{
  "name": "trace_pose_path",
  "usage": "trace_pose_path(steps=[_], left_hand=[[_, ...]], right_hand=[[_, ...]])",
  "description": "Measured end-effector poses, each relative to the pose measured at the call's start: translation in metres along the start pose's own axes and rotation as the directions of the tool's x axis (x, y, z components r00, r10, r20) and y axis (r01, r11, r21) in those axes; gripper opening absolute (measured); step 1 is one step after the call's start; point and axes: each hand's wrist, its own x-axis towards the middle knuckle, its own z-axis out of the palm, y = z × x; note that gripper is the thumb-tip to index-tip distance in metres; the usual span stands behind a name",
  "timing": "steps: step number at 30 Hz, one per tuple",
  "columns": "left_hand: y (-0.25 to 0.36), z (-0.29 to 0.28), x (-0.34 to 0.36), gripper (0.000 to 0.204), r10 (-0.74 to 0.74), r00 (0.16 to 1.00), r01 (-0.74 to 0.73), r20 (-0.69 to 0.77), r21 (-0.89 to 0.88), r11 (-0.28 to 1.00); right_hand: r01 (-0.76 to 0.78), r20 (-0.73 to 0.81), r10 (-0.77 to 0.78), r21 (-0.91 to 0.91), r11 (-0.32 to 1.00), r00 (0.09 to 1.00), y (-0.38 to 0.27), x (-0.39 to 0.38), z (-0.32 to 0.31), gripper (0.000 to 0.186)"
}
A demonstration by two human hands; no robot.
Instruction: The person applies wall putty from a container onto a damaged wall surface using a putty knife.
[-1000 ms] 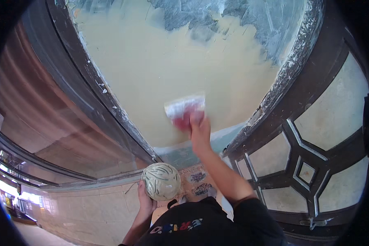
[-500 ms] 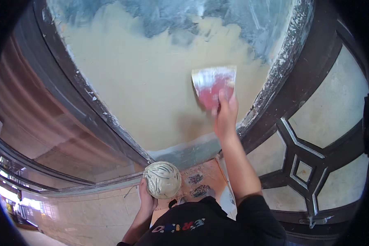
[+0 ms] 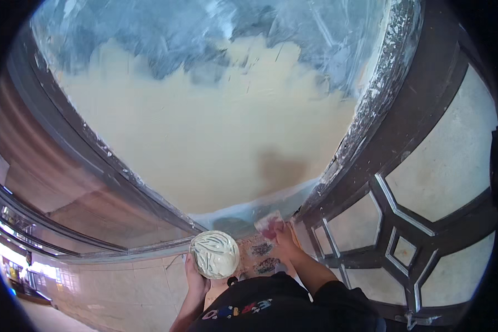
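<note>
My left hand [image 3: 196, 279] grips the side of a round bowl of putty [image 3: 214, 255]; the cream paste on top is ridged with grey-edged streaks. To the right of it, my right hand [image 3: 285, 239] is closed round a putty knife [image 3: 269, 224] with a wide, whitish blade and a reddish lower part. The blade is off the wall, low and near the bowl. In front, the wall panel [image 3: 205, 133] wears a smooth cream coat over its lower part, with a ragged upper border. Bluish-grey surface shows above that coat.
Dark frame strips [image 3: 365, 119] flecked with white flank the panel. A dark door [image 3: 431, 216] with pale panes and a latch is at the right. Brown glazed panels [image 3: 66, 171] stand left. Below lies a dirty orange-brown sheet [image 3: 249, 243] on pale tiles [image 3: 116, 288].
My right hand has brought the putty knife down from the coated wall, toward the bowl. The bowl has tipped, showing more of its top. My view has shifted, with more bluish wall visible.
</note>
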Motion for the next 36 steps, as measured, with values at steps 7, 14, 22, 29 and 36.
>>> trace_pose_path(steps=[7,14,22,29,36], left_hand=[[-0.027,0.038,0.009,0.056,-0.023,0.999,0.023,-0.027,-0.007,1.000],[-0.039,0.095,0.015,0.053,-0.052,0.999,0.052,0.010,0.008,0.999],[-0.057,0.125,0.016,0.051,-0.030,0.999,0.030,0.029,-0.008,1.000],[-0.079,0.123,0.024,0.053,-0.044,0.999,0.046,0.018,-0.069,0.997],[-0.072,0.131,0.023,0.053,-0.040,0.999,0.041,0.014,-0.069,0.997]], right_hand=[[-0.097,0.123,0.088,0.073,0.993,0.988,-0.103,-0.011,-0.057,0.022],[0.370,0.061,-0.386,0.180,0.911,0.921,-0.323,-0.025,-0.049,0.025],[0.832,0.702,-0.658,-0.516,-0.205,0.274,-0.438,-0.039,-0.068,0.015],[0.629,0.534,-0.844,-0.640,-0.440,-0.047,-0.583,-0.088,-0.060,0.013],[0.840,0.836,-0.509,-0.417,-0.348,0.205,-0.500,-0.074,-0.040,0.020]])
